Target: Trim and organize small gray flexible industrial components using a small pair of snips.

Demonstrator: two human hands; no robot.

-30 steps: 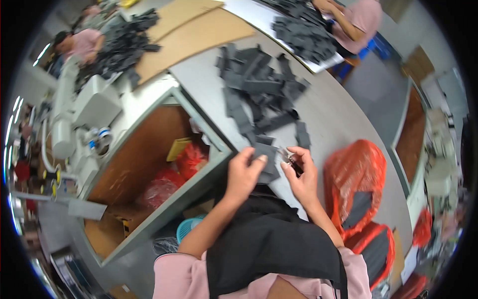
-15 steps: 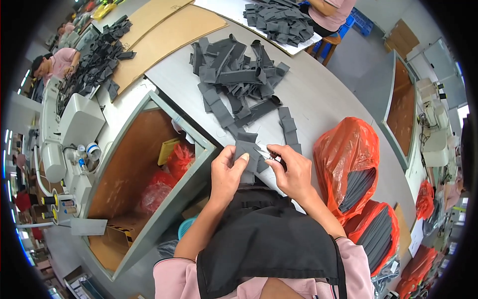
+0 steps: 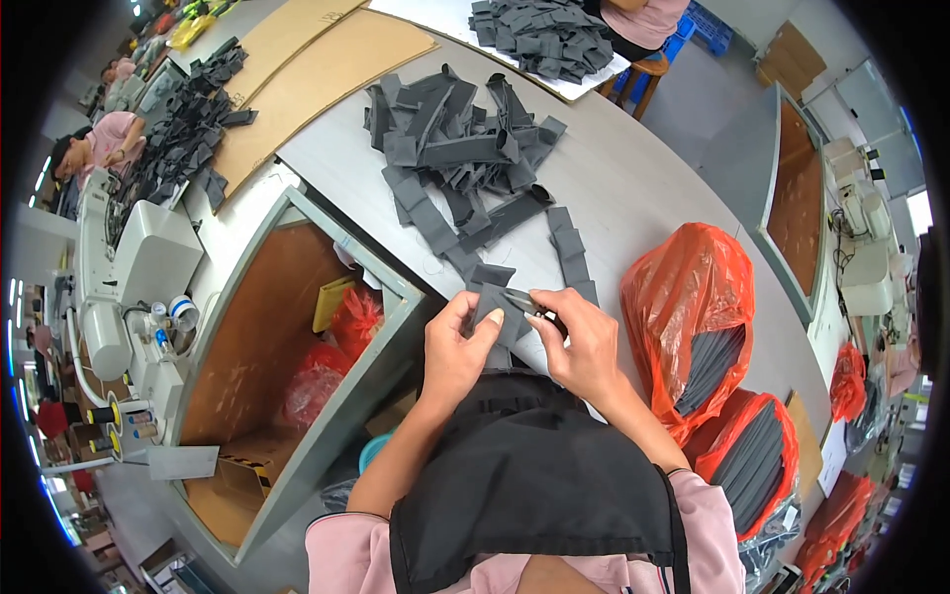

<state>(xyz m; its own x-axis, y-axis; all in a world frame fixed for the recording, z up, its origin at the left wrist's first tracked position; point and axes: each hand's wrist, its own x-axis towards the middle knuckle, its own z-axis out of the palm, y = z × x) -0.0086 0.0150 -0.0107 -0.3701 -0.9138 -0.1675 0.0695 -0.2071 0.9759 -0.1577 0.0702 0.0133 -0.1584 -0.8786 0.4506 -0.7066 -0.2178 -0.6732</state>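
Observation:
Near the front edge of the table, my left hand [image 3: 457, 346] pinches a dark grey fabric piece [image 3: 492, 302] between thumb and fingers. This piece is in a chain of similar grey pieces that runs back toward a tangled pile [image 3: 460, 139]. My right hand [image 3: 584, 342] is closed around small thread snips [image 3: 522, 303]; most of their handle is hidden by the fingers. The blade tips point left and lie over the held fabric. Another grey strip [image 3: 568, 247] extends from the pile toward my right hand.
Two red plastic bags [image 3: 683, 297] of grey strips stand right of my right arm. To the left is an open wooden-lined compartment [image 3: 247, 346] beside a sewing machine [image 3: 148, 247]. Co-workers sit at the far left and far side. Another grey pile [image 3: 544, 40] lies at the back.
The whole view has shifted slightly. Both hands remain at the same fabric. The snips' blades, spread apart before, now look closer together over the piece.

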